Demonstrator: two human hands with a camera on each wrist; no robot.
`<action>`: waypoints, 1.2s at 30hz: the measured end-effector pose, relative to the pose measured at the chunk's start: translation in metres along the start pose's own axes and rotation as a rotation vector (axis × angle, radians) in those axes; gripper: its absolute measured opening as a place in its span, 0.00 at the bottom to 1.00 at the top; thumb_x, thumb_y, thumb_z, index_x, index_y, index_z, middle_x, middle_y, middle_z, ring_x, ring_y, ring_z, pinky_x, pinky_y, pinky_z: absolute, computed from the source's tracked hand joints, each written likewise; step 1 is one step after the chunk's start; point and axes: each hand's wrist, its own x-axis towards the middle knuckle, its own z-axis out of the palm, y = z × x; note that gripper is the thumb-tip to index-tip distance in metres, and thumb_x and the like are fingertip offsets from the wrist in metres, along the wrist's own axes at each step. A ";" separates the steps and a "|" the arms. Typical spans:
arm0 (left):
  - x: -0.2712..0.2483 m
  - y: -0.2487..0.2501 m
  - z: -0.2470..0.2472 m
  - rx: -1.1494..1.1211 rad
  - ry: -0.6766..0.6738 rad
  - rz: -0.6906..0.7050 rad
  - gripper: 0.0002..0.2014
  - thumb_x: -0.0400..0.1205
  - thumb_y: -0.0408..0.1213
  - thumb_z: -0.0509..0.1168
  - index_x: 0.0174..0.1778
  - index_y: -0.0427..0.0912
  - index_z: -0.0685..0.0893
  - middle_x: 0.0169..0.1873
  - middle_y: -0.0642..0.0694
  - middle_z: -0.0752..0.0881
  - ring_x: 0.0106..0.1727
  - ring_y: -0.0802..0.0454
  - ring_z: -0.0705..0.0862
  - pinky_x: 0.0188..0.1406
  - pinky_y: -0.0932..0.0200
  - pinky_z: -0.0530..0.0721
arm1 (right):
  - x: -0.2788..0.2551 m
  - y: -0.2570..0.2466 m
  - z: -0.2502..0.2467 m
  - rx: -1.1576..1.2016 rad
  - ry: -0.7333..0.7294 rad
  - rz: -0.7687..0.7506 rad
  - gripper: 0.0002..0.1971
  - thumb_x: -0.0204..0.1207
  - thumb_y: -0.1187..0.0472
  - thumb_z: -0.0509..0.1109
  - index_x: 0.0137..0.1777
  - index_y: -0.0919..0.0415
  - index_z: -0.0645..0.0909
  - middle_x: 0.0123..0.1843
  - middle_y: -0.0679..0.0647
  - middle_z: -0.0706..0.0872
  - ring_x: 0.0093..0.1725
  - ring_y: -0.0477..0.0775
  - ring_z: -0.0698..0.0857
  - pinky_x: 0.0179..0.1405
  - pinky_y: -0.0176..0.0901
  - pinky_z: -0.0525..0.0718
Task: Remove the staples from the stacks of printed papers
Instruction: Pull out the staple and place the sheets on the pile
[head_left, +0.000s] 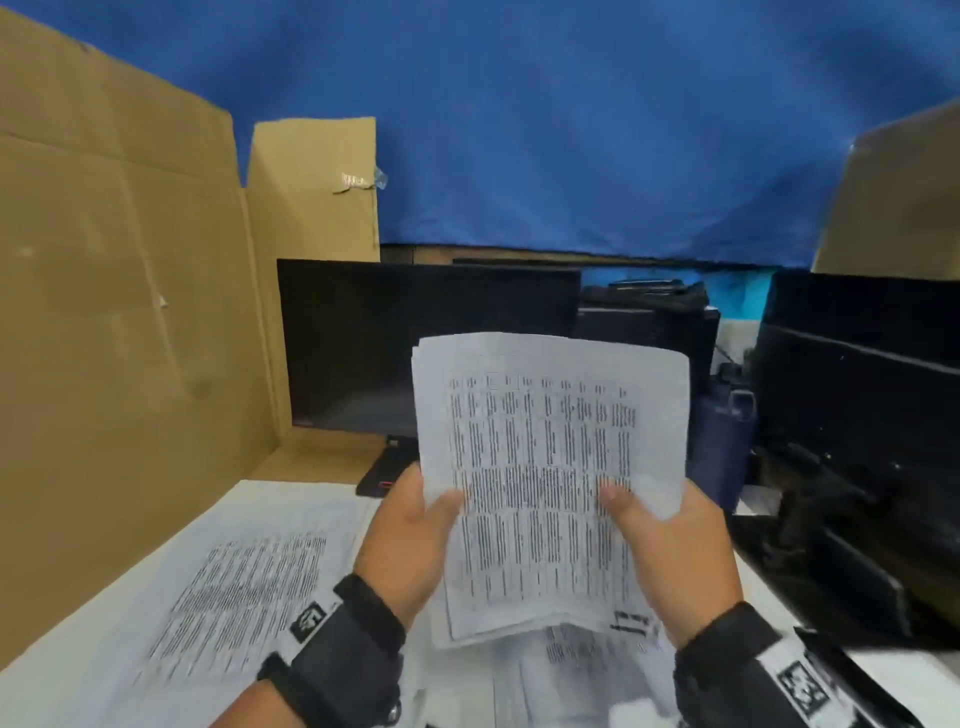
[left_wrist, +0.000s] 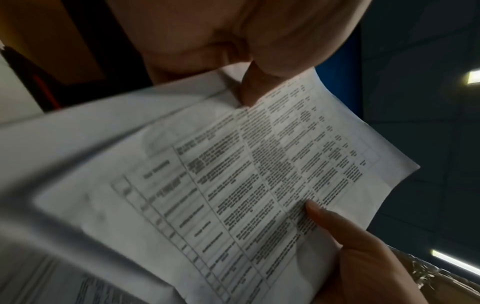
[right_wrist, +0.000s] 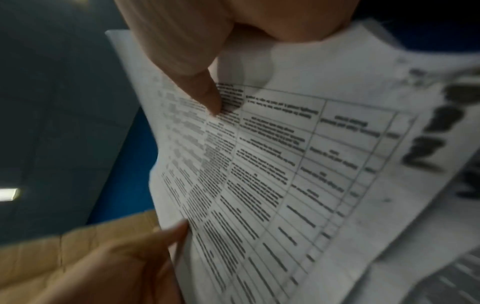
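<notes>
- Both hands hold one stack of printed papers up off the table, in the lower middle of the head view, its long side running from 6 to 12 o'clock.
- The left hand grips the stack's edge at 9 o'clock: the thumb lies on the printed front, the other fingers are behind the sheets and hidden.
- The right hand grips the edge at 3 o'clock the same way, thumb pressed on the front, the other fingers behind the paper.
- In the left wrist view the top sheet shows a ruled table of small print; in the right wrist view the same sheet shows it too. The print is too blurred to read in any view.
- I cannot make out a staple on the held stack.
- More printed papers lie flat on the white table at 8 o'clock, and others lie under the held stack at 6 o'clock, with some bold dark lettering that is unreadable.
- Each wrist wears a black strap carrying a square black-and-white code tag.
- A dark monitor stands behind the stack at 11 o'clock, brown cardboard at 9 o'clock, a blue cloth at 12 o'clock.
</notes>
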 end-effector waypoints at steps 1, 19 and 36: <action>-0.001 -0.004 0.001 -0.022 0.035 -0.002 0.16 0.88 0.35 0.60 0.66 0.58 0.85 0.60 0.61 0.92 0.63 0.58 0.89 0.67 0.47 0.86 | -0.002 0.002 0.003 -0.047 -0.020 -0.021 0.11 0.78 0.63 0.76 0.46 0.42 0.84 0.45 0.37 0.91 0.46 0.31 0.88 0.46 0.34 0.82; -0.020 -0.042 0.014 -0.024 0.062 -0.071 0.13 0.91 0.39 0.59 0.62 0.61 0.85 0.55 0.65 0.93 0.57 0.67 0.90 0.59 0.58 0.85 | -0.011 0.031 0.003 -0.024 0.058 0.023 0.09 0.85 0.61 0.67 0.50 0.43 0.83 0.47 0.32 0.88 0.49 0.31 0.85 0.43 0.29 0.77; -0.018 -0.071 0.004 -0.304 0.222 -0.146 0.15 0.88 0.30 0.64 0.57 0.58 0.88 0.52 0.56 0.95 0.61 0.49 0.90 0.68 0.40 0.84 | -0.030 0.035 0.029 0.071 -0.052 0.048 0.13 0.85 0.66 0.67 0.56 0.45 0.85 0.52 0.37 0.93 0.52 0.36 0.90 0.52 0.41 0.83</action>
